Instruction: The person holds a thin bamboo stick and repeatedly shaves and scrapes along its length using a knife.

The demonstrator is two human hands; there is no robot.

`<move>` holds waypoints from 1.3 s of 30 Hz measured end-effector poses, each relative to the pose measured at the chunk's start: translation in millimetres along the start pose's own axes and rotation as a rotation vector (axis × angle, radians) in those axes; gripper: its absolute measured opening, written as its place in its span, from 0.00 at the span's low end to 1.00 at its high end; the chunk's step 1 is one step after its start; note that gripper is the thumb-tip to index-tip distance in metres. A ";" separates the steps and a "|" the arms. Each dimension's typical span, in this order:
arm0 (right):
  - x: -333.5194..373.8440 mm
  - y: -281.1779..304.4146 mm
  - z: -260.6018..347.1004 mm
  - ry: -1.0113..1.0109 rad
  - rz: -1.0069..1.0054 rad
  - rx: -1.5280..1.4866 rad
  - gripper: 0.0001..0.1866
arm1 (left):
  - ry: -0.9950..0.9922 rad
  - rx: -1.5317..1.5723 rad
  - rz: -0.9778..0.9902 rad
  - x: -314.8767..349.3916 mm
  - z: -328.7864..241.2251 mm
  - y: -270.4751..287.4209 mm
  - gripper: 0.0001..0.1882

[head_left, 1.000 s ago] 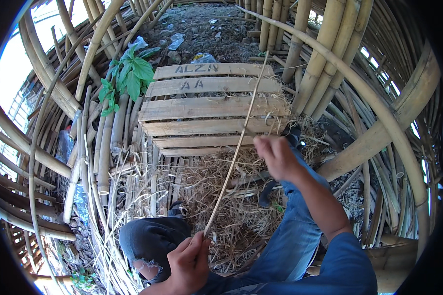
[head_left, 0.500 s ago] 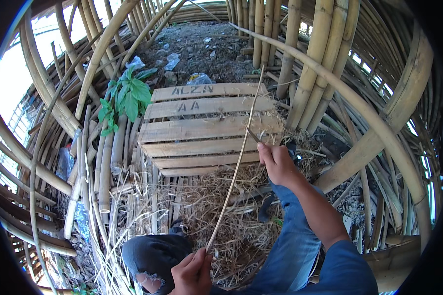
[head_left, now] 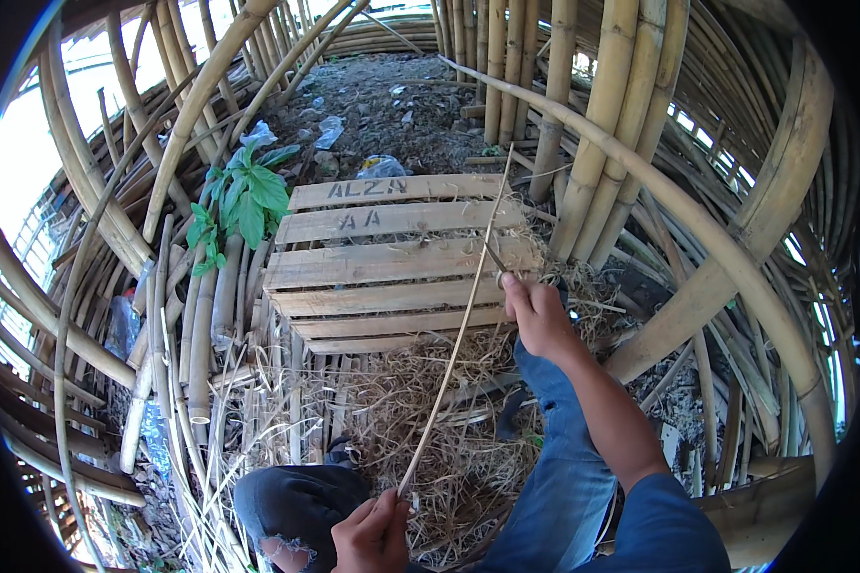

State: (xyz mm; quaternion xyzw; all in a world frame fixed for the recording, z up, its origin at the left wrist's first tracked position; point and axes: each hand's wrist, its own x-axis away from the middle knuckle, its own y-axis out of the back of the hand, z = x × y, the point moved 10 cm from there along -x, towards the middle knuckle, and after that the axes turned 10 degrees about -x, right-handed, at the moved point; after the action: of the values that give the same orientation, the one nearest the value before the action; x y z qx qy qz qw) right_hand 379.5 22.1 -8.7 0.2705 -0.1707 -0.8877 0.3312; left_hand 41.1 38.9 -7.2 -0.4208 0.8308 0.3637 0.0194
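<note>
A long, thin bamboo strip slants up and away from my left hand, whose fingers are closed on its near end. Farther along, my right hand grips a knife by its handle, thumb pointing forward. The short, dark knife blade meets the strip in its upper half. Behind and beneath the strip's far part lies a slatted wooden crate with dark stencilled lettering. Most of the knife handle is hidden inside my right fist.
Curly bamboo shavings pile up between my knees and on the crate's right side. Pale split strips lie at the left, near a leafy green plant. Thick bamboo poles stand at the right, crossed by a long curved pole.
The view has tilted slightly, so the crate sits a little lower. Both hands keep their grips, and the knife blade stays at about the same part of the strip.
</note>
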 end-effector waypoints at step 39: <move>106.0 -130.7 116.5 0.681 0.427 0.330 0.12 | 0.611 0.451 0.194 -18.2 69.6 -32.2 0.14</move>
State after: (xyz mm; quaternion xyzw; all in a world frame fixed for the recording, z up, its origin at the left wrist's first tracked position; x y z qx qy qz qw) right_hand 178.3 58.8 -18.0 0.5560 -0.2436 -0.6201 0.4969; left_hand 56.8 82.3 -71.1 -0.4145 0.8933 0.0302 -0.1710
